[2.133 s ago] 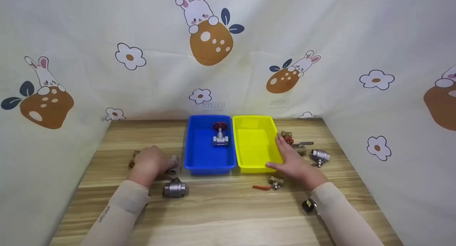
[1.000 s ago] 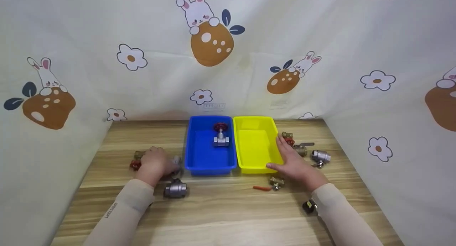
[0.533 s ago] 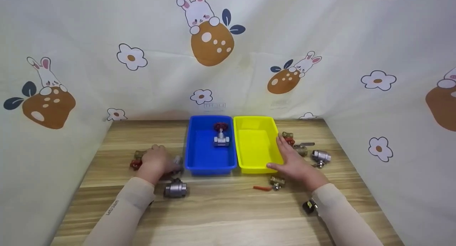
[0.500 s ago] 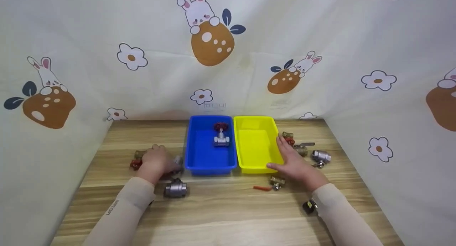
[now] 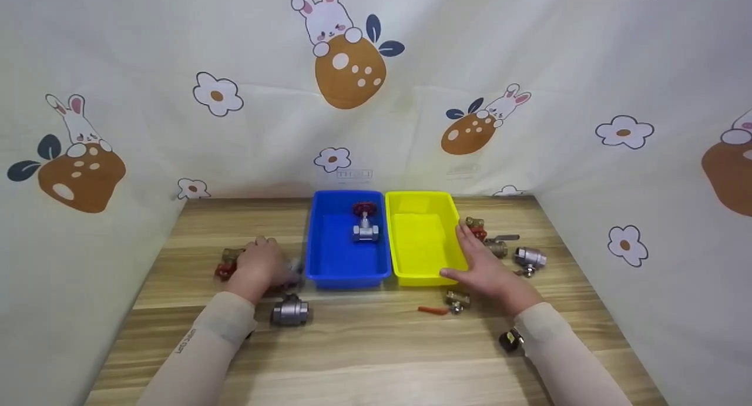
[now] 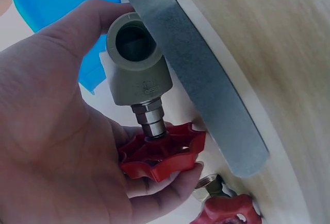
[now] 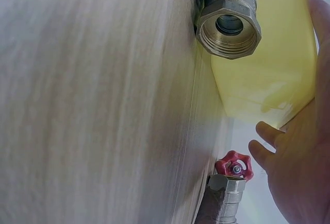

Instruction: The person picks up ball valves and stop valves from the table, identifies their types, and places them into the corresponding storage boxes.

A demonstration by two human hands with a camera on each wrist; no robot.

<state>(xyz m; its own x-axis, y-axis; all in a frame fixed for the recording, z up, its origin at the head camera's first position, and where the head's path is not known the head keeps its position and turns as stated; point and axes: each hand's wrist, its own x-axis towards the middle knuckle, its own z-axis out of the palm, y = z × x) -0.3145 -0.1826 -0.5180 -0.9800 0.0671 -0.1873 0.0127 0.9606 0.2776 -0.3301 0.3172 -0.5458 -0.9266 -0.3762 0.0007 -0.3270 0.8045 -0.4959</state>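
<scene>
My left hand (image 5: 261, 268) is on the table left of the blue bin (image 5: 346, 281). In the left wrist view its fingers curl round the red handwheel of a stop valve with a grey body (image 6: 142, 82), and the thumb lies against that body. From the head the hand hides most of this valve. My right hand (image 5: 484, 271) rests with extended fingers against the right side of the yellow bin (image 5: 426, 279). A steel valve with a dark red handwheel (image 5: 365, 232) stands inside the blue bin.
A steel ball valve (image 5: 290, 313) lies nearer me; a brass valve with a red wheel (image 5: 225, 270) is left of my left hand. Around my right hand lie a red-lever ball valve (image 5: 457, 300), a steel ball valve (image 5: 530, 257), a black-handled one (image 5: 510, 339) and several brass valves.
Over about two seconds my left hand has shifted slightly right, uncovering more of the brass valve beside it. It has barely moved in the last second. My right hand stays against the yellow bin.
</scene>
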